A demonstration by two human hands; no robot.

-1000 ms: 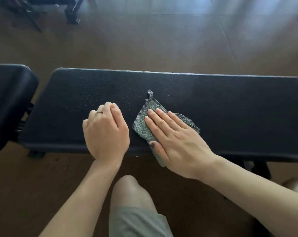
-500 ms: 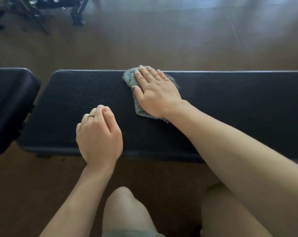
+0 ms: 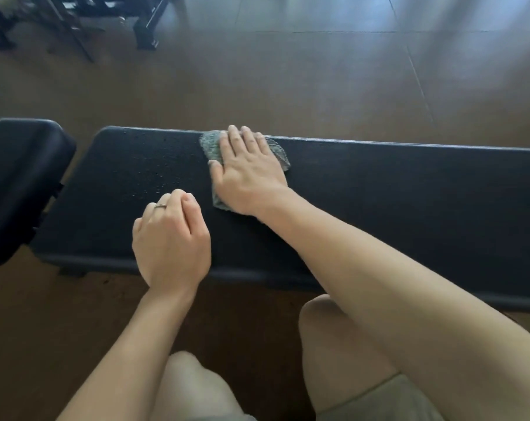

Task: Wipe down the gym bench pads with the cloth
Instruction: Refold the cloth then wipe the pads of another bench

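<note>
A long black bench pad (image 3: 394, 189) runs across the view, with water droplets on its left part. My right hand (image 3: 248, 170) lies flat with straight fingers on a grey-green cloth (image 3: 211, 148), pressing it onto the pad at the far edge. Most of the cloth is hidden under the palm. My left hand (image 3: 171, 241) rests on the pad's near side with its fingers loosely curled, holding nothing; a ring is on one finger. A second black pad (image 3: 17, 183) sits to the left, separated by a gap.
Brown tiled floor (image 3: 318, 80) lies beyond the bench. Black metal equipment legs (image 3: 148, 28) stand at the top left. My bare knees (image 3: 324, 317) are just in front of the bench's near edge.
My right hand slid the cloth from the pad's near edge to its far edge, then stayed there. My left hand barely moved.
</note>
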